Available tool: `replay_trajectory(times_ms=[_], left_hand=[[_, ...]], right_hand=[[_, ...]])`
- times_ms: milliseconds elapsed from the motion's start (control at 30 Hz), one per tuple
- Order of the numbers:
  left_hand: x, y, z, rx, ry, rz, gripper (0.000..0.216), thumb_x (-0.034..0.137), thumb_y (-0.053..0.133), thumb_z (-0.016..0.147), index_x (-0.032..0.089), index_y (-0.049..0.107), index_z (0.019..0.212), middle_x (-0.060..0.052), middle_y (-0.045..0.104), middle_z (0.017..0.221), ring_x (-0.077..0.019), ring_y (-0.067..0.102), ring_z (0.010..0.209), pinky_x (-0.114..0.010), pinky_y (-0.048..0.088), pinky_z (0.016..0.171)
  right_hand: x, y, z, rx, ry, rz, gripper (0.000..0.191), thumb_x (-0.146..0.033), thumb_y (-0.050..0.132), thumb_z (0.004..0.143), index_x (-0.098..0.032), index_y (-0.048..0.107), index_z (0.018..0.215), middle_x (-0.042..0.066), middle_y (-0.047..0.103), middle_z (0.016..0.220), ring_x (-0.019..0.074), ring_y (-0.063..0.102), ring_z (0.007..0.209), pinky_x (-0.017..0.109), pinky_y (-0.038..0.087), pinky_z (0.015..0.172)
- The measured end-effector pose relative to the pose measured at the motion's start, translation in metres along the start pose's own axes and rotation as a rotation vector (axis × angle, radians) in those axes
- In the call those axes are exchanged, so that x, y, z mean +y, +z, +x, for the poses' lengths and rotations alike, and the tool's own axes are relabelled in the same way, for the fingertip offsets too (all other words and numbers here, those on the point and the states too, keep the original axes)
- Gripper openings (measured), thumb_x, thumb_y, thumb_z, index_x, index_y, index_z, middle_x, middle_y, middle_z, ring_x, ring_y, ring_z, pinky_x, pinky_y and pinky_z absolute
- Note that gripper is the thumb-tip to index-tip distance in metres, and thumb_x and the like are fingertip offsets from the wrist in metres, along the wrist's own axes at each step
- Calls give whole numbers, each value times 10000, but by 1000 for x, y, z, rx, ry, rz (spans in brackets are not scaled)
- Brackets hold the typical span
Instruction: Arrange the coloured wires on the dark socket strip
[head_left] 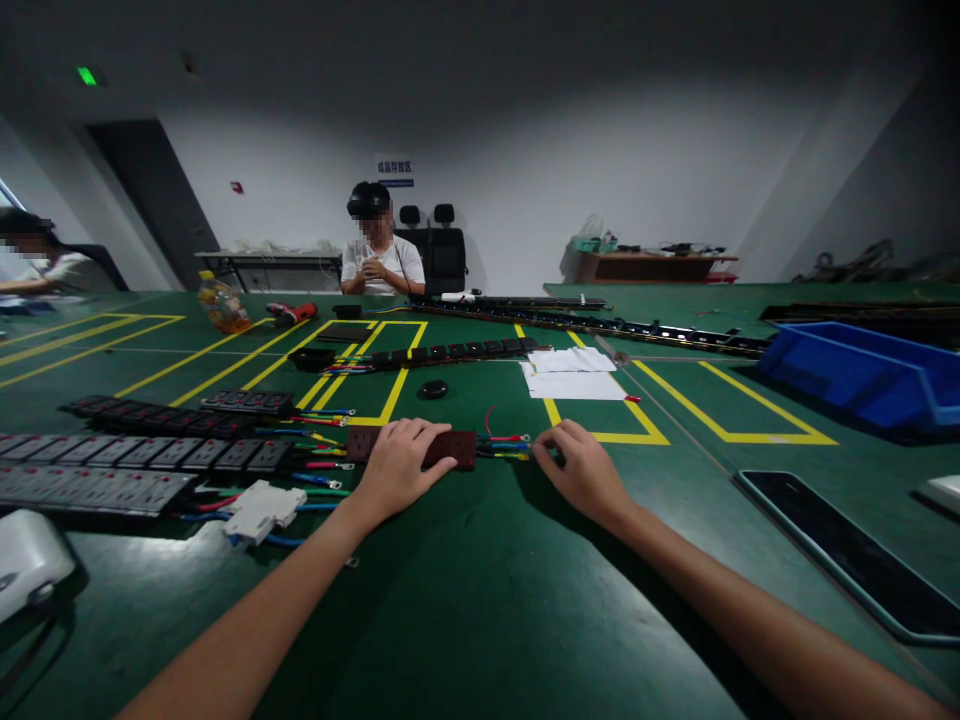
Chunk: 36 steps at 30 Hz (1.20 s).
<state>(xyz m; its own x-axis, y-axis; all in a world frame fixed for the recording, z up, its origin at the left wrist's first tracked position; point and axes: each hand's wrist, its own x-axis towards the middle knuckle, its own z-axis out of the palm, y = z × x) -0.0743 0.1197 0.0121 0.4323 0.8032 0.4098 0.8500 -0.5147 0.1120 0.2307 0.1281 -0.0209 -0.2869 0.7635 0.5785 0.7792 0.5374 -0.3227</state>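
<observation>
A dark red socket strip (459, 450) lies across the green table in front of me. My left hand (401, 458) is closed over it, fingers across the top and thumb along the near side. From its right end come several short wires (499, 447), red, blue and yellow-green, tipped with metal lugs. My right hand (574, 462) is at the wire ends, its thumb and index finger pinched together there. The fingertips cover what they grip, and one red-wire lug shows just beside them.
Black and grey socket strips (142, 455) lie at left, beside a white breaker-like block (262, 510). White papers (574, 380), a black round disc (434, 389), a blue bin (862, 375) and a tablet-like device (840, 540) surround the work spot. A person (382, 255) sits opposite.
</observation>
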Motion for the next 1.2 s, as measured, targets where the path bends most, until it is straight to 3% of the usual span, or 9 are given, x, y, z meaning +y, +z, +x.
replay_trajectory(times_ms=[200,400,567,700,933,1200], left_hand=[[0,1,0,18,9,5,445,493,589,963,237,611,1327,-88,687,1180,-290,609,1087,-485,452,991],[0,0,0,14,3,-1,441,489,596,960,242,610,1325,-84,685,1188,-291,608,1089,-487,455,986],[0,0,0,2,1,8,442,496,586,970,236,601,1327,-81,680,1202,-292,600,1105,-490,448,997],[0,0,0,-8,1,1,445,498,580,974,235,595,1333,-82,680,1207,-291,600,1110,-493,449,999],[0,-1,0,3,6,5,443,490,591,968,230,604,1327,-85,685,1190,-291,607,1099,-491,448,1001],[-1,2,0,12,12,5,438,482,602,966,234,600,1328,-79,684,1207,-287,604,1115,-484,444,1012]], right_hand=[[5,3,1,-31,103,-23,222,-335,524,995,-204,674,896,71,632,876,223,608,805,352,477,724],[4,3,0,-19,23,73,199,-300,492,1015,-212,645,923,70,622,912,211,608,819,334,491,718],[0,1,-1,-8,-68,-18,187,-267,471,1021,-206,633,949,88,623,939,230,596,845,360,477,763],[-1,0,-1,-20,2,-5,214,-309,460,1034,-211,635,959,80,621,943,229,609,855,355,484,753],[-1,-1,-2,45,101,16,285,-313,454,1029,-190,660,1183,96,614,1050,215,633,845,357,506,761],[-2,1,0,-135,-2,-139,312,-302,499,1014,-197,703,1226,119,621,1055,260,624,957,395,514,827]])
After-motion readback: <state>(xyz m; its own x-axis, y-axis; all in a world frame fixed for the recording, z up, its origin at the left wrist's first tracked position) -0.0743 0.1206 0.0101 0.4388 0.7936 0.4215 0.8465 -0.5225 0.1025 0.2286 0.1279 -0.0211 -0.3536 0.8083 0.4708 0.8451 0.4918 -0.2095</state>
